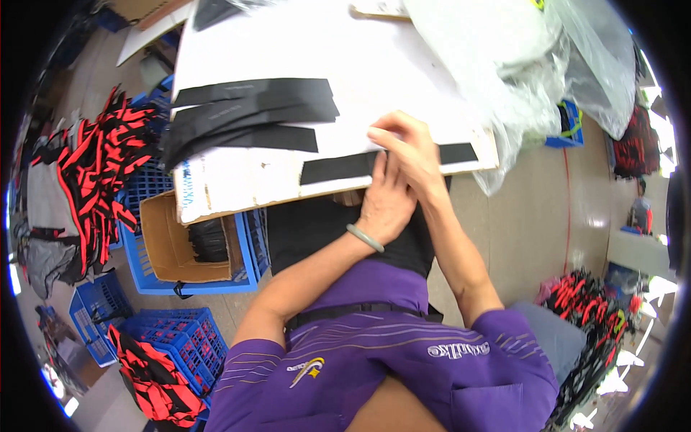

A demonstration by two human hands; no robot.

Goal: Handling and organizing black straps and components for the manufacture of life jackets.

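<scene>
A single black strip lies along the near edge of the white-topped table. My left hand, with a pale bangle at its wrist, rests on this strip with its fingers stretched out flat. Crossing over it, my right hand has its fingers bent and drawn together above the strip; whatever they may hold is too small or hidden to make out. A fanned stack of black strips lies farther left, its left ends hanging over the table's side.
Clear plastic bags cover the table's right side. Below its left edge, a cardboard box with black pieces sits in a blue crate. Red-and-black pieces are heaped at the left, and more at the right.
</scene>
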